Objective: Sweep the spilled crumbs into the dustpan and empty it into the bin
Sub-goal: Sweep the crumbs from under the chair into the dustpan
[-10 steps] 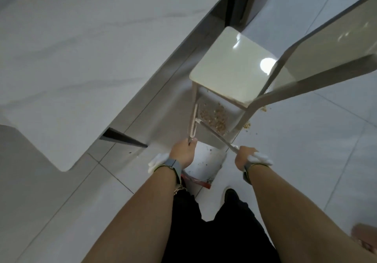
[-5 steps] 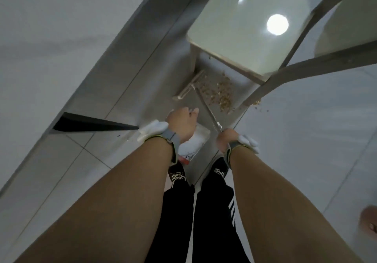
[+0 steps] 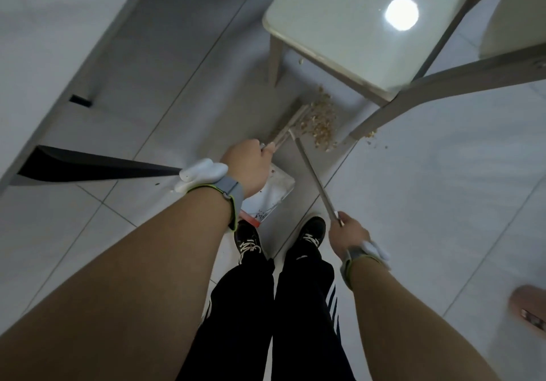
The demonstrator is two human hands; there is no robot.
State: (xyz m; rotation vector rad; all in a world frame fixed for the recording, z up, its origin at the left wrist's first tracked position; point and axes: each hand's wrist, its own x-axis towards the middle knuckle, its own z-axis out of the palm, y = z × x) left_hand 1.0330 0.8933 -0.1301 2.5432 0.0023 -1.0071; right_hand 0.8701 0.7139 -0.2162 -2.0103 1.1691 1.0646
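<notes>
Brown crumbs (image 3: 320, 123) lie in a pile on the floor tiles under a chair, with a few strays further right (image 3: 372, 135). My right hand (image 3: 350, 233) grips the end of a long metal broom handle (image 3: 314, 177). The narrow broom head (image 3: 291, 122) rests on the floor against the pile's left edge. My left hand (image 3: 251, 168) is closed on the handle of a white dustpan (image 3: 276, 191) with a red edge. The pan sits on the floor in front of my feet, short of the crumbs. Most of its handle is hidden under my hand.
A pale chair seat (image 3: 354, 26) hangs over the crumbs, its legs (image 3: 369, 123) (image 3: 274, 61) on either side of the pile. A white table (image 3: 44, 41) fills the left. My shoes (image 3: 310, 233) stand behind the dustpan. Another person's foot (image 3: 529, 307) shows at lower right.
The broom head has swung from upright beside the crumbs to slanting against the pile's left edge. My right hand has drawn back toward my body. My left hand stays on the dustpan.
</notes>
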